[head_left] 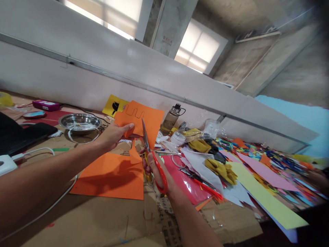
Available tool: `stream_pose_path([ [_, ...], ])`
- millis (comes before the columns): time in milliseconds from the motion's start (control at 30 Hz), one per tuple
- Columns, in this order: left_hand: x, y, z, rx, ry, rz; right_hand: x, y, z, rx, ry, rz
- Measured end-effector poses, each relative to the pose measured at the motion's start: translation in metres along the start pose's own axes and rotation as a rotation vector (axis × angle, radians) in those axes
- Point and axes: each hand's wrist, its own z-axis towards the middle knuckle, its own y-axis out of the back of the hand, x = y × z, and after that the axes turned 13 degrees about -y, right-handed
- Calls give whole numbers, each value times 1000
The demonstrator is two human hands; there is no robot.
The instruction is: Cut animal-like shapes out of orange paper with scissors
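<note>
My left hand [118,134] pinches an orange sheet [156,118] by its lower left part and holds it up above the table. A dark wavy outline is drawn on the sheet. My right hand [153,168] grips red-handled scissors [145,132], whose blades point up and overlap the sheet along a cut edge. A partly cut orange strip hangs beneath the sheet near the blades. On the cardboard below lies another orange sheet [110,178], with the shadow of my hands across it.
A metal bowl [79,122] stands at the left, near a purple box [46,105]. Behind my right hand is a water bottle [171,118]. At the right lie a second pair of scissors [205,184], mustard cloth [221,170], a yellow-green sheet [267,197] and many coloured scraps.
</note>
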Motion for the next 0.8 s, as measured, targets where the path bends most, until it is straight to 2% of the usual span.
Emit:
stream_pose_path([
  [300, 6, 3, 2, 6, -10, 0, 1, -1, -1, -32, -89, 48],
  [467, 4, 1, 2, 6, -6, -1, 3, 1, -6, 18, -27, 44],
  [800, 9, 6, 5, 73, -64, 31, 4, 1, -6, -2, 2, -14],
])
